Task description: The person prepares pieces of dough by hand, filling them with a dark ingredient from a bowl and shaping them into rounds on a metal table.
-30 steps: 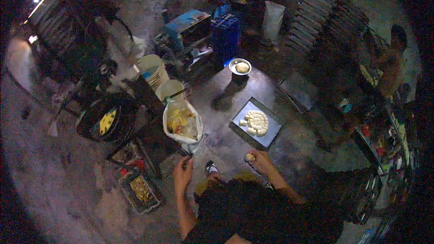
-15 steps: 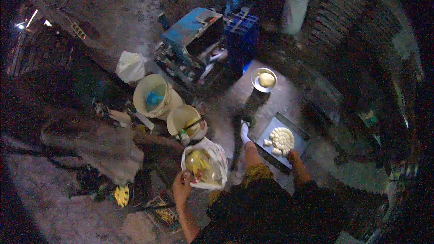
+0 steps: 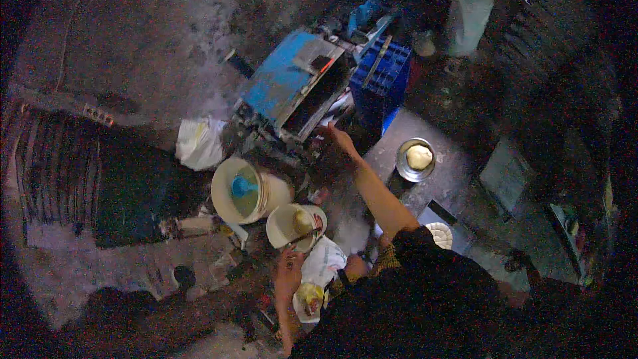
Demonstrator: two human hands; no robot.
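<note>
1. The blue metal box (image 3: 292,83) is the largest thing here, lying tilted at about 11 o'clock from the person, its open side turned toward them so it can be reached from where they crouch.
2. A blue crate (image 3: 380,80) stands just beside the box at 12 o'clock, with a pale sack (image 3: 467,6) farther off at 1 o'clock.
3. The big white bucket (image 3: 242,191), a blue scoop inside, sits at 10 o'clock; a smaller bucket (image 3: 296,225) touches it on the near side, both close to the person.
4. A white bag (image 3: 318,278) with yellow pieces lies open at the person's knees.
5. A metal bowl (image 3: 415,159) holding a pale lump rests at 1 o'clock.
6. The right hand (image 3: 337,137) stretches toward the box's open edge, fingers spread, holding nothing that I can make out.
7. The left hand (image 3: 288,272) rests at the bag's rim, just below the smaller bucket; whether it pinches the bag I cannot tell.
</note>
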